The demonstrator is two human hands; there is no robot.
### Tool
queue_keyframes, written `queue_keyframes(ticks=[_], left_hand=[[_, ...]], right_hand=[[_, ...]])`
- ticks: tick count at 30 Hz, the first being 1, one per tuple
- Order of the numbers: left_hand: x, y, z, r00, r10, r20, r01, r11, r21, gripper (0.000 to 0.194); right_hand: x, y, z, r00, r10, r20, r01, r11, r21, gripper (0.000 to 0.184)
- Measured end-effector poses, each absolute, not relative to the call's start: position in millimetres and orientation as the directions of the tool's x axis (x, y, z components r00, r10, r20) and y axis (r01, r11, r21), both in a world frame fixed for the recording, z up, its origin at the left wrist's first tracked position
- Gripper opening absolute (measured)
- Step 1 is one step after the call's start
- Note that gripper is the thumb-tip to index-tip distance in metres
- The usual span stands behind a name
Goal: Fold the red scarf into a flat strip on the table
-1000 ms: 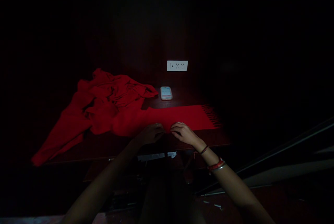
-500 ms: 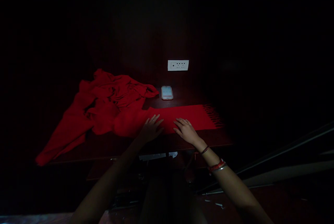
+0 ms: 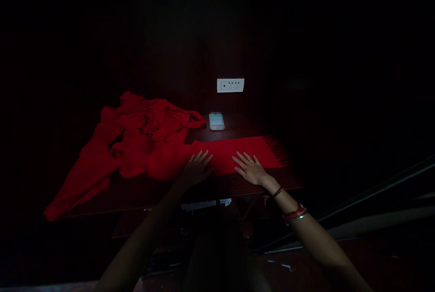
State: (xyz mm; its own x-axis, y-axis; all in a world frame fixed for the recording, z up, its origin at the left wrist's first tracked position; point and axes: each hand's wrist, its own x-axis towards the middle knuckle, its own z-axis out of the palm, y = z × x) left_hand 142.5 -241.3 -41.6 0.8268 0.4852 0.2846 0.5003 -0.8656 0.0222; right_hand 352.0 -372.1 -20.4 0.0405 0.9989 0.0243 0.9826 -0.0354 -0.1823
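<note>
Red scarf lies across a dark table, its left part heaped in loose folds that trail to the front edge. Near the middle, the left hand is open, palm down, its spread fingers on the flattened stretch, gripping nothing. Behind the scarf sits a phone, screen lit, below a white wall socket. Farther right, the right hand, also open and palm down, touches the scarf, a red bracelet on that arm. Fringe fans out at the right end.
</note>
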Motion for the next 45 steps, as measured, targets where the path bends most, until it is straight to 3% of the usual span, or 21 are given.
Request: queue_keyframes(ticks=[4,8,11,16,23,30,35,45], left_hand=[[143,-243,-39,0.813,0.496,0.305,0.493,-0.865,0.091,0.052],[139,-251,-28,0.820,0.423,0.386,0.372,-0.906,0.202,0.041],[135,-258,-20,0.848,0.361,0.388,0.278,-0.927,0.254,0.030],[134,-261,-16,0.877,0.304,0.372,0.223,-0.944,0.243,0.028],[137,-262,-18,0.886,0.266,0.381,0.218,-0.962,0.163,0.017],[137,-260,-21,0.888,0.275,0.369,0.249,-0.961,0.117,0.033],[137,-261,-19,0.877,0.272,0.395,0.233,-0.962,0.144,0.040],[136,-266,-8,0.871,0.334,0.359,0.350,-0.937,0.024,0.034]], right_hand=[[358,-375,-15,0.105,0.988,0.113,0.974,-0.079,-0.213,0.048],[335,-366,-18,-0.171,0.931,0.322,0.929,0.261,-0.261,0.040],[325,-364,-22,-0.255,0.888,0.384,0.880,0.378,-0.288,0.027],[325,-368,-21,-0.272,0.857,0.437,0.871,0.412,-0.267,0.024],[320,-368,-16,-0.318,0.859,0.401,0.897,0.410,-0.165,0.024],[318,-365,-14,-0.276,0.877,0.393,0.937,0.337,-0.094,0.022],[317,-368,-12,-0.249,0.869,0.427,0.931,0.336,-0.140,0.029],[316,-369,-13,-0.184,0.869,0.460,0.925,0.312,-0.218,0.036]])
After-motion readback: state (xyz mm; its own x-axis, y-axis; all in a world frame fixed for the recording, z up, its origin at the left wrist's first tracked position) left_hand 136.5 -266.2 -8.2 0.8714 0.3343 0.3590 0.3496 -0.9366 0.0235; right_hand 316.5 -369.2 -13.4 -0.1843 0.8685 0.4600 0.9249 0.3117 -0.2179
